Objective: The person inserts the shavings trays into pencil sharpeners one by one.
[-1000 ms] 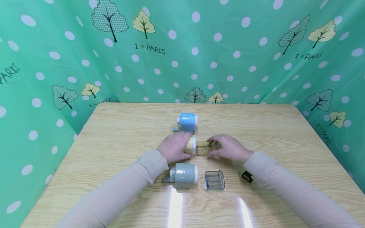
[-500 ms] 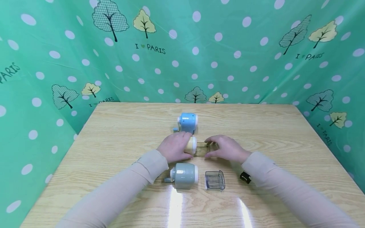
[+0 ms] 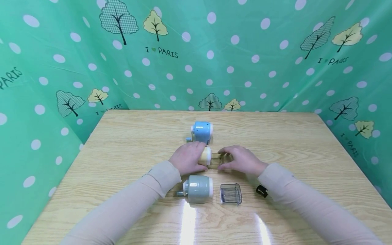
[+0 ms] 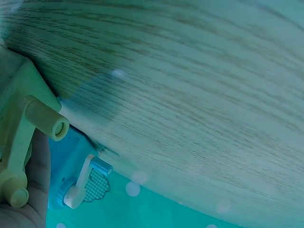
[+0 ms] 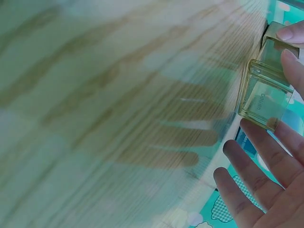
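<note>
My left hand (image 3: 188, 158) grips a yellow hand-crank pencil sharpener (image 3: 204, 156) lying on its side, its white-rimmed end facing right. Its crank (image 4: 45, 118) shows large in the left wrist view. With thumb and index finger my right hand (image 3: 242, 160) pinches a clear yellow shavings drawer (image 5: 266, 97), part of it inside the sharpener's end; the other fingers spread out beneath. A blue pencil sharpener (image 3: 202, 131) lies just behind, and a grey-green pencil sharpener (image 3: 199, 189) in front of my left hand.
A clear grey shavings drawer (image 3: 231, 194) lies right of the grey-green sharpener. By my right sleeve is a small black object (image 3: 261, 191). The wooden table (image 3: 137, 129) ends at a green polka-dot curtain (image 3: 196, 68) behind and at the sides.
My right hand has moved slightly left, and less of the yellow drawer shows outside the sharpener. My left hand and the other sharpeners have stayed in place.
</note>
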`<action>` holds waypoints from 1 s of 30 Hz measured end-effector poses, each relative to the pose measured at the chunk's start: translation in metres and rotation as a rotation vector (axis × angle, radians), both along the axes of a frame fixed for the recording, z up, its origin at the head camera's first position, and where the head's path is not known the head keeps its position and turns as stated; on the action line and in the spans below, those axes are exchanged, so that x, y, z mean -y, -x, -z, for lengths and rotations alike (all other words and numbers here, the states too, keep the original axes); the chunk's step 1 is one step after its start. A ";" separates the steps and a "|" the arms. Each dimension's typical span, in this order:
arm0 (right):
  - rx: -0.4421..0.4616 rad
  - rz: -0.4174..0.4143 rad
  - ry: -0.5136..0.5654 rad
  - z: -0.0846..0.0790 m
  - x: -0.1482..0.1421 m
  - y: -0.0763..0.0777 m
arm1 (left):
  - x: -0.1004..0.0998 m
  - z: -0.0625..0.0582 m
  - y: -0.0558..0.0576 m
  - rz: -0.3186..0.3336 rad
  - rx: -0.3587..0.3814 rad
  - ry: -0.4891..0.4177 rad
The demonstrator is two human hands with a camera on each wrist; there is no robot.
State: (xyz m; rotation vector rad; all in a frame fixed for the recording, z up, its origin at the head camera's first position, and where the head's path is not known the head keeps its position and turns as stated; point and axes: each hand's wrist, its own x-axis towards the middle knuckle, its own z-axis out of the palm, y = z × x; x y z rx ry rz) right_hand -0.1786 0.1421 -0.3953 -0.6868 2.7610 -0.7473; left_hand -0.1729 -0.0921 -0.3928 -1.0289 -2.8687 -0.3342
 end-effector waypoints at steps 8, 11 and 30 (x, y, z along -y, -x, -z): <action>-0.002 -0.009 -0.004 -0.002 0.005 0.000 | 0.000 0.000 0.000 0.000 -0.001 0.000; 0.002 -0.009 -0.006 -0.002 0.007 0.000 | 0.000 -0.001 0.000 -0.004 0.006 0.002; 0.026 -0.004 -0.012 0.001 0.012 0.003 | -0.001 -0.002 0.001 -0.011 0.025 0.014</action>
